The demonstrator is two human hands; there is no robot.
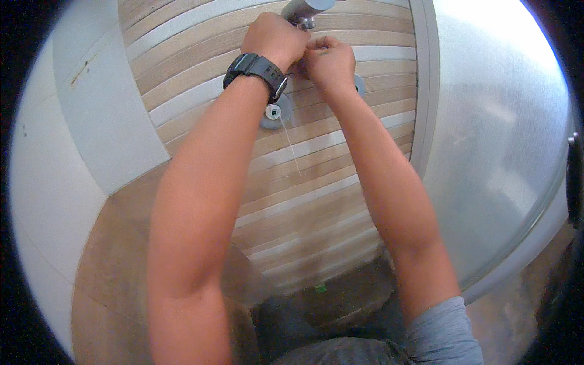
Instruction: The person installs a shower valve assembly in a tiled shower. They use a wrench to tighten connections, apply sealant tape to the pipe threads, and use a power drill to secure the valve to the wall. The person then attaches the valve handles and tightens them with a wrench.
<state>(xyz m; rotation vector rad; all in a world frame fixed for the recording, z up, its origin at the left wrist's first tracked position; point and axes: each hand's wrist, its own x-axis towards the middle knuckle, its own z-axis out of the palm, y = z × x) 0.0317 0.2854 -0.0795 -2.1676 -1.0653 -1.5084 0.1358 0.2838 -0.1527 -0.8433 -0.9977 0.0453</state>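
Observation:
My left hand (275, 38), with a black watch (255, 74) on its wrist, is closed just below a grey metal cylindrical fitting (306, 8). Its fingertips are turned away from view. Close against it, my right hand (330, 64) has its fingers curled inward. What lies between the two hands is hidden, though a small dark thin bit shows there. Under the watch, a round grey wall plate with a white-rimmed pipe opening (273, 112) is partly covered by my wrist. A thin pale line, a thread or trickle, runs down from it. Another round grey plate (359, 85) peeks out behind my right wrist.
The wall (322, 146) ahead has beige and white striped tiles. On the right stands a frosted glass panel (493, 134) in a grey frame. Plain pale wall (85, 109) is on the left. A small green scrap (320, 288) lies low down, near my legs.

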